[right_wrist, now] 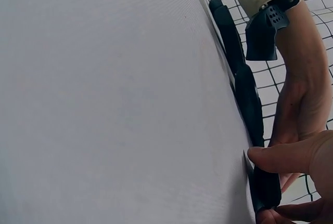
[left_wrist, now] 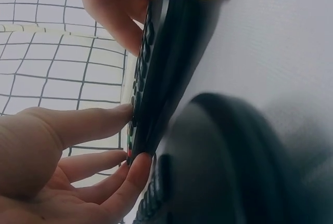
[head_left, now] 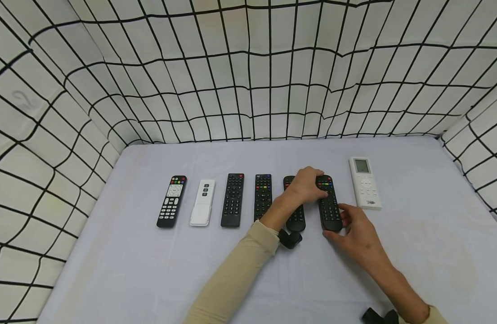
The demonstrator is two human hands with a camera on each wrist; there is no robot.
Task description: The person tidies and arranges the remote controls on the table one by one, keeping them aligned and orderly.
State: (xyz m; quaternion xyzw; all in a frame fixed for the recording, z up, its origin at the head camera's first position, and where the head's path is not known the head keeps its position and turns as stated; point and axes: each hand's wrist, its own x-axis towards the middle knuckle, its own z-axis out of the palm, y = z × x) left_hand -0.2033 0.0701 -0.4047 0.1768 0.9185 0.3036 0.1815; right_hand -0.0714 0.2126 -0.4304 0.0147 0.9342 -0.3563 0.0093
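Note:
Both hands hold one black remote control [head_left: 330, 207], near the right end of a row of remotes on a white-covered table. My left hand [head_left: 306, 185] pinches its far end, thumb on the button face, with fingertips at the edge. At the near end my right hand [head_left: 359, 231] grips it, thumb at the lower left corner and fingers along the right side. In the left wrist view the remote [left_wrist: 174, 47] stands edge-on between the two hands. Another black remote [head_left: 297, 220] lies just left, partly hidden by my left hand and wrist.
Further left lie a black remote with coloured buttons [head_left: 263, 193], a plain black remote [head_left: 232, 200], a white remote [head_left: 202, 202] and a black remote with white buttons [head_left: 172, 201]. A white remote with a screen [head_left: 365, 183] lies right. Black netting [head_left: 252, 87] surrounds the table.

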